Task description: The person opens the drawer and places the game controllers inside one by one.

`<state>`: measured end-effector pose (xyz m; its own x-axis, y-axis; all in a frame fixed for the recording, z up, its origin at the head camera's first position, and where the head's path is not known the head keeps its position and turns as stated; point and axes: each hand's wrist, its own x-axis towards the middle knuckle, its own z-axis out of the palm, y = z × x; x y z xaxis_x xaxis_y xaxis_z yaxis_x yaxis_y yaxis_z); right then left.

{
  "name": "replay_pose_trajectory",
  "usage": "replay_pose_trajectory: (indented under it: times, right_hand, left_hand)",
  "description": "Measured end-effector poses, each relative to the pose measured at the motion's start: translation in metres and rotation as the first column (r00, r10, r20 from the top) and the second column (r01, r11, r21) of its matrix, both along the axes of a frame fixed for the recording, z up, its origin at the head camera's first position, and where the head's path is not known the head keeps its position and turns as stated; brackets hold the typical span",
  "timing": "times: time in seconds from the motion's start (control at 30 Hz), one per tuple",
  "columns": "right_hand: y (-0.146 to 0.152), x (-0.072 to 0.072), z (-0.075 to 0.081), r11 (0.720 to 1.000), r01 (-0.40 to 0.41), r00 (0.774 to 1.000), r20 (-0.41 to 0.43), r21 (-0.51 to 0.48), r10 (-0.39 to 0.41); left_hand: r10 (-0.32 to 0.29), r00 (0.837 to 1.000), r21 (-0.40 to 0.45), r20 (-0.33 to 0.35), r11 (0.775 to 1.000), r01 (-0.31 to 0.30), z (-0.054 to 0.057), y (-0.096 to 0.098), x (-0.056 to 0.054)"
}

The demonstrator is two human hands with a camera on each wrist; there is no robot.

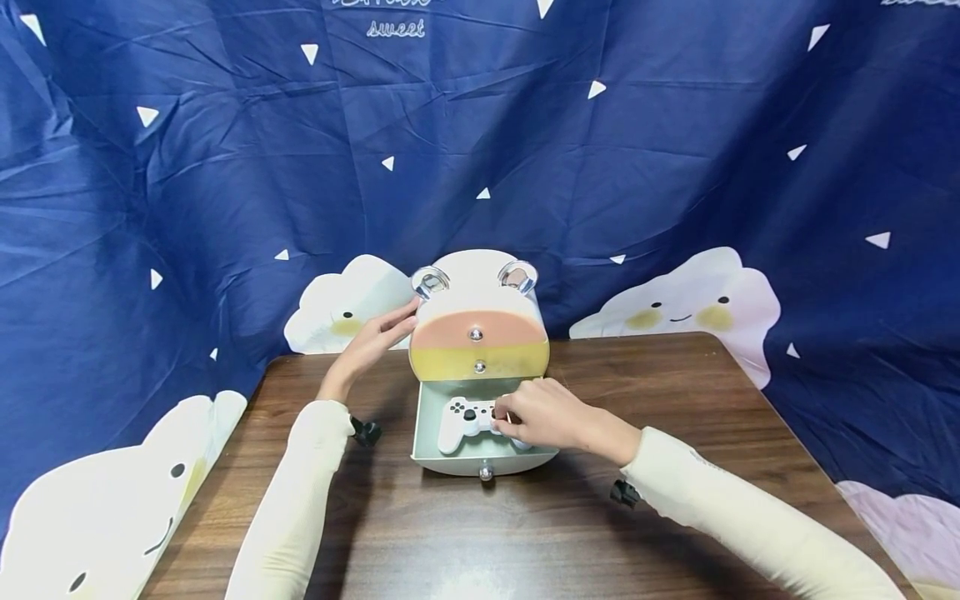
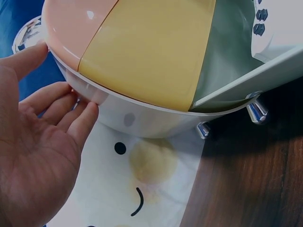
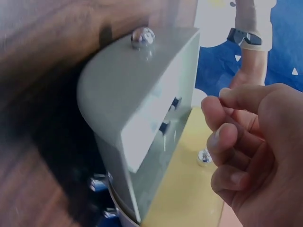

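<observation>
A small storage cabinet (image 1: 480,287) with peach and yellow upper drawers and round silver ears stands on the table. Its pale green bottom drawer (image 1: 426,429) is pulled out, and a white game controller (image 1: 453,423) lies inside. My right hand (image 1: 551,414) hovers over the controller's right half, covering part of it. In the right wrist view, the fingers (image 3: 226,137) are loosely curled with nothing between them. My left hand (image 1: 372,340) rests against the cabinet's left side; the left wrist view shows its fingertips (image 2: 90,111) touching the white shell, thumb near the ear.
The brown wooden table (image 1: 420,542) extends around the cabinet. Behind it hangs a dark blue cloth (image 1: 480,125) with white triangles and cloud faces. Small silver feet (image 2: 203,130) hold the cabinet up, and a silver knob (image 1: 486,473) juts from the drawer front.
</observation>
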<state>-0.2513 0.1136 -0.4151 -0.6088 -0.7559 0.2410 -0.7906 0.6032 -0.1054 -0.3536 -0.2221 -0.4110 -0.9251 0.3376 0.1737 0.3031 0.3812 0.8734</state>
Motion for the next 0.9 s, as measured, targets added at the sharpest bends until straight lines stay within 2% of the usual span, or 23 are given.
replay_pose_trajectory:
  times: [0.33, 0.57, 0.7, 0.9]
  right_hand:
    - [-0.003, 0.02, -0.024, 0.994, 0.041, 0.998, 0.043, -0.104, -0.037]
    - [-0.007, 0.038, -0.043, 0.972, 0.087, 0.994, 0.087, -0.218, -0.069]
    - [-0.009, 0.046, -0.056, 0.951, 0.137, 0.982, 0.161, -0.278, -0.095]
    - [-0.01, 0.058, -0.075, 0.916, 0.193, 0.944, 0.321, -0.353, -0.075]
  left_hand:
    - [-0.01, 1.0, -0.001, -0.003, 1.0, 0.01, 0.0, -0.001, -0.002]
    - [-0.009, 1.0, -0.007, -0.003, 1.0, 0.009, -0.001, 0.0, -0.002]
    - [-0.01, 1.0, -0.007, -0.004, 1.0, 0.01, 0.001, 0.001, 0.0]
    - [-0.012, 0.999, -0.01, 0.032, 1.0, 0.012, 0.004, 0.002, 0.0]
